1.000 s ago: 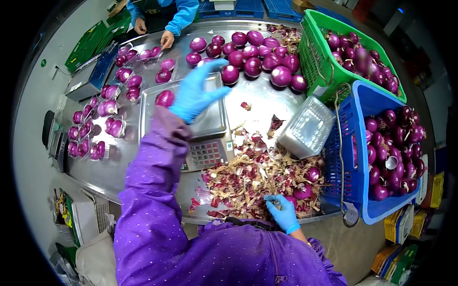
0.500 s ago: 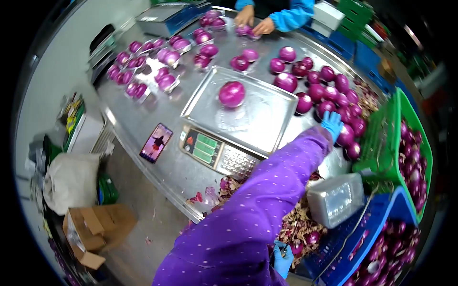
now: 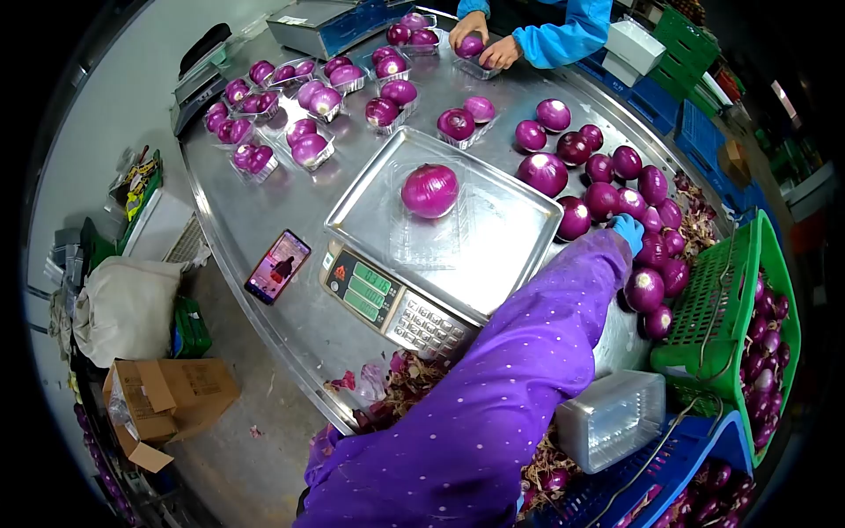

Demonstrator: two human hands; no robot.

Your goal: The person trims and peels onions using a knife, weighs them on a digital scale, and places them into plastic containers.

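Fingers of the gloved left hand [image 3: 628,232] are at the loose onions [image 3: 602,201], right of the frame's centre; wrist and cuff hide most of them, so I cannot tell how far they are spread or whether they have hold of an onion. The right hand cannot be made out, so its state is unknown. A purple sleeve [image 3: 519,343] stretches from the bottom edge up to the left hand.

The step in hand seems to be choosing an onion from this group. The next move would call for a secure grip around one, with care not to set its neighbours rolling.

Just left of the group, mid-frame, is the scale [image 3: 427,321], with one onion [image 3: 429,190] in a clear tray [image 3: 444,250] on its pan. Stacked empty trays [image 3: 613,421] lie at lower right, near the green basket [image 3: 704,304] and blue basket [image 3: 682,453]. Peelings [image 3: 409,383] show at lower centre, and a phone [image 3: 278,267] lies on the bench [image 3: 231,202] left of the scale. Filled trays [image 3: 308,148] spread over the upper left; at top centre a co-worker's hands [image 3: 502,55] are at another tray.
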